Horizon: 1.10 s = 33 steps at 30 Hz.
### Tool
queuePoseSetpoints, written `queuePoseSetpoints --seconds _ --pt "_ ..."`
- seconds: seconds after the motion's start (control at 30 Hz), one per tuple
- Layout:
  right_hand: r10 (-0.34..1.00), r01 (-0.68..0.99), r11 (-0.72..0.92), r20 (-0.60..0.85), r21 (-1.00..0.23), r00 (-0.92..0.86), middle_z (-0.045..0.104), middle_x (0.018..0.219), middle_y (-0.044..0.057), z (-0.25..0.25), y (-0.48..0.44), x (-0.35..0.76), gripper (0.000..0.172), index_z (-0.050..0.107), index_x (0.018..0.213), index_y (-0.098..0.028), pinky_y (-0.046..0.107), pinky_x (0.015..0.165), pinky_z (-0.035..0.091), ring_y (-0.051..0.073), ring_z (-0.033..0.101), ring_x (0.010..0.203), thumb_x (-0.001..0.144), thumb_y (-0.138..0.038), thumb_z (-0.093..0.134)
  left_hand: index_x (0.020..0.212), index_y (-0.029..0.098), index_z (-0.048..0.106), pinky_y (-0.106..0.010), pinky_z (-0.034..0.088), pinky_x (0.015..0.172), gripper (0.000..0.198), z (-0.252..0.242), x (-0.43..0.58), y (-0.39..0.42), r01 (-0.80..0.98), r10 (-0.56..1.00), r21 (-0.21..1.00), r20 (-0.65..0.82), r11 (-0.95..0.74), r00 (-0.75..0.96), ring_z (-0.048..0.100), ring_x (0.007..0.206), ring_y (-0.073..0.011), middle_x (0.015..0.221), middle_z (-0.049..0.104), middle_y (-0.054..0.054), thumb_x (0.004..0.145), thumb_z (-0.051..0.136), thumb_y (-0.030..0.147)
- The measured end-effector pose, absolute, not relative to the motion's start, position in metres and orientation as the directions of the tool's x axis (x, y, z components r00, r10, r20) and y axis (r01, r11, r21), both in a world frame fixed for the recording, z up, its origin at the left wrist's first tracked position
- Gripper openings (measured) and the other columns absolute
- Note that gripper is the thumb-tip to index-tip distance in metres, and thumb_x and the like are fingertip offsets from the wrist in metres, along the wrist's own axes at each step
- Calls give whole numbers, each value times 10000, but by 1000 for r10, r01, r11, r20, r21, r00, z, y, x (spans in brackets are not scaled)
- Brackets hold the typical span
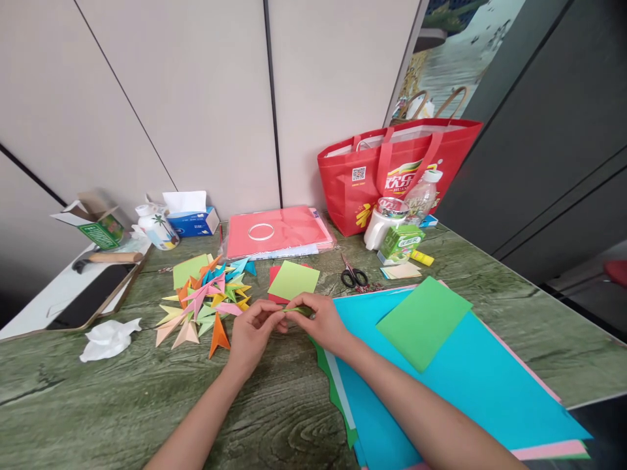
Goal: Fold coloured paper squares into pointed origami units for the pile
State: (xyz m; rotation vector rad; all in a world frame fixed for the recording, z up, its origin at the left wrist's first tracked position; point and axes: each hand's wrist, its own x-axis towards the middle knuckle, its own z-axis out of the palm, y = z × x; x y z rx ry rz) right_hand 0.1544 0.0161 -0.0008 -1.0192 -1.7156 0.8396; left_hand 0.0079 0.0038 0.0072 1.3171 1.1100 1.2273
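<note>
Between the fingertips of both hands is a small folded piece of green paper, mostly hidden by the fingers. My left hand pinches its left end, and my right hand grips its right end. Left of my left hand lies a heap of folded paper pieces in orange, yellow, pink, blue and green. Just beyond my hands, a light green paper square rests on a red one. Beside my right forearm, a green paper square sits on large blue sheets.
Black-handled scissors lie past my right hand. Behind are a pink paper pack with a white ring, a red bag, a white mug, a green drink carton and a blue tissue box. A crumpled tissue and hammer are left.
</note>
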Motion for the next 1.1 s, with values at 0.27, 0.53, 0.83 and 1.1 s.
queuePoseSetpoints --seconds 0.27,0.53,0.83,1.1 --pt "927 234 361 321 -903 -191 630 714 22 -3 20 157 109 604 748 -163 222 556 427 139 568 650 705 -263 591 785 165 554 -326 538 580 153 4 6 5 44 991 993 102 -107 89 632 594 -173 659 636 -10 718 576 301" --pt "924 209 340 284 -917 -258 638 762 25 -7 17 155 119 614 782 -175 229 577 448 139 573 685 700 -257 584 872 217 675 -308 525 620 189 -3 2 4 314 973 925 174 -215 153 640 614 -181 721 706 -19 726 559 249" --pt "958 -113 83 110 -990 -265 628 692 4 -3 21 156 267 575 760 -160 236 570 472 124 581 610 589 -327 693 754 184 641 -284 529 561 128 3 4 3 182 984 968 175 -176 20 626 532 -165 601 672 0 720 559 277" --pt "947 39 196 178 -980 -266 655 741 26 4 18 157 249 642 791 -163 248 592 471 150 588 668 650 -368 640 741 194 636 -261 516 550 113 4 5 2 274 968 932 251 -238 -13 606 525 -150 586 657 12 719 562 277"
